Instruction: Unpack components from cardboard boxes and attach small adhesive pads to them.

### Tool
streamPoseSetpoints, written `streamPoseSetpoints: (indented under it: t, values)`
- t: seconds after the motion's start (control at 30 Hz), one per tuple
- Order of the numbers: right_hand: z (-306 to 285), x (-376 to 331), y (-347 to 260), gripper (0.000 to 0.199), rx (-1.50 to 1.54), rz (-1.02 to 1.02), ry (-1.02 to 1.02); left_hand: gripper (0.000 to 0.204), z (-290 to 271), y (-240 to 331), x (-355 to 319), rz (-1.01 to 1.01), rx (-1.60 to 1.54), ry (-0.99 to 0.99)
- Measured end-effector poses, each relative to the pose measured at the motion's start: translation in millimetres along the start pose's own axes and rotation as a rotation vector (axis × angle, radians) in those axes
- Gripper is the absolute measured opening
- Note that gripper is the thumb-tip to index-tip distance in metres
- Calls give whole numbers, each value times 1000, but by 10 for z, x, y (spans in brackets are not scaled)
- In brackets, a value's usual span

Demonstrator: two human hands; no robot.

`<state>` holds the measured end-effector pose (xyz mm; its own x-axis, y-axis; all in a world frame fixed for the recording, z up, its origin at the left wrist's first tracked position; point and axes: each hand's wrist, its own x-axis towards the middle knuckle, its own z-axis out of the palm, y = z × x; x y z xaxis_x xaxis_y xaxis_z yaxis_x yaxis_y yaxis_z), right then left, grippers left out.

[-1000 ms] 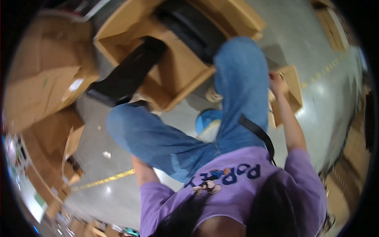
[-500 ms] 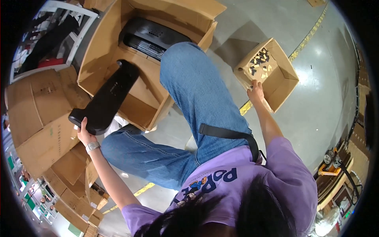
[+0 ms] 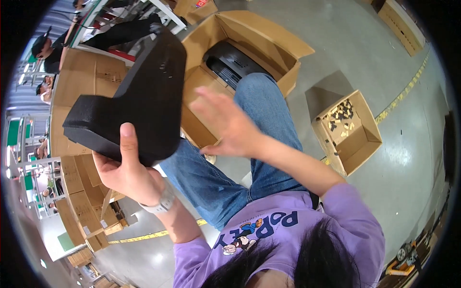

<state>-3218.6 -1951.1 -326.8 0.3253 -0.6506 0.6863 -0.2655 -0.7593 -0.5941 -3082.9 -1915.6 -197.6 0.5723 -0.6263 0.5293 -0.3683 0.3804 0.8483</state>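
Observation:
A long black moulded housing, with a raised block at its near end, is held up tilted before me. My left hand is closed round its near end, the thumb lying along the edge. To the right of the housing is my right hand, open with its fingers stretched out and slightly blurred. It is apart from the housing and holds nothing I can see. Beyond it stands a large open carton. Another black housing lies inside, partly hidden by my knee.
A small open carton on the right holds many black and yellow small pieces. Stacked cartons stand at left, with a metal-framed rack behind. A person is at far left. Yellow tape crosses the grey floor.
My left hand has lifted the black housing up and closer, away from the large carton. My right hand has left the small carton and swung left toward the housing. The view has shifted.

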Motion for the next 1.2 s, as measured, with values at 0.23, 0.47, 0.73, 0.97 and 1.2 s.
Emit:
streamPoseSetpoints:
  t: [0.23, 0.47, 0.73, 0.97, 1.2]
  values:
    - [198, 187, -426, 71, 331, -86, 481, 42, 107, 718, -452, 104, -176, -237]
    - [-121, -414, -783, 72, 368, 295, 356, 41, 620, 773, -412, 278, -22, -726]
    - [-510, -1068, -419, 61, 1233, 655, 649, 49, 649, -68, -679, 783, 532, -864]
    - [-956, -1924, 117, 62, 1654, 932, 280, 32, 29, -1369, -501, 230, 797, -1288]
    - [-1747, -3959, 1389, 61, -726, 1330, -166, 28, -22, -1354, -725, 234, 843, -1152]
